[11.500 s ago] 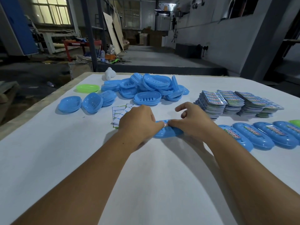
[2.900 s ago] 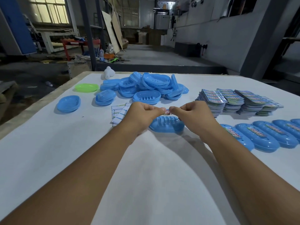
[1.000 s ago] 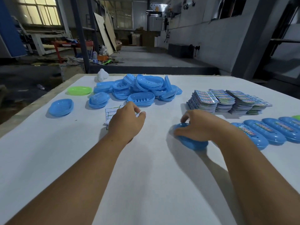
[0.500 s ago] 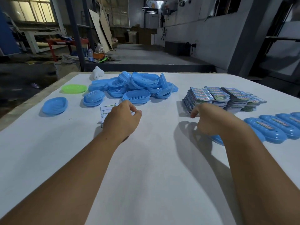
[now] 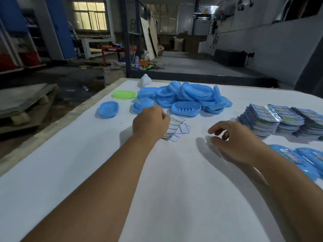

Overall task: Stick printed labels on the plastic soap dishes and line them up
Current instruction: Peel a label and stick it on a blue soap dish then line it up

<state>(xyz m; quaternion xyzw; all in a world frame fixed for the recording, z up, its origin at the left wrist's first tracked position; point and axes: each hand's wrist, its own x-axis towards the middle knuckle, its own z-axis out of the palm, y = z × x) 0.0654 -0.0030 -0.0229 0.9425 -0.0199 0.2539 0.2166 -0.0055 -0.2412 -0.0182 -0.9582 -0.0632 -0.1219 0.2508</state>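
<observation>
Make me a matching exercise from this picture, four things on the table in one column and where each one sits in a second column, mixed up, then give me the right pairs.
Things:
1. green dish
2. pile of blue soap dishes
3. stacks of printed labels
4. labelled blue dishes

Places:
A. far side of the table, in the middle
B. in a row at the near right edge
C. right side, beyond the right hand
D. far left, just left of the blue pile

Pairs: 1-D, 2-A, 3-C, 4-B
</observation>
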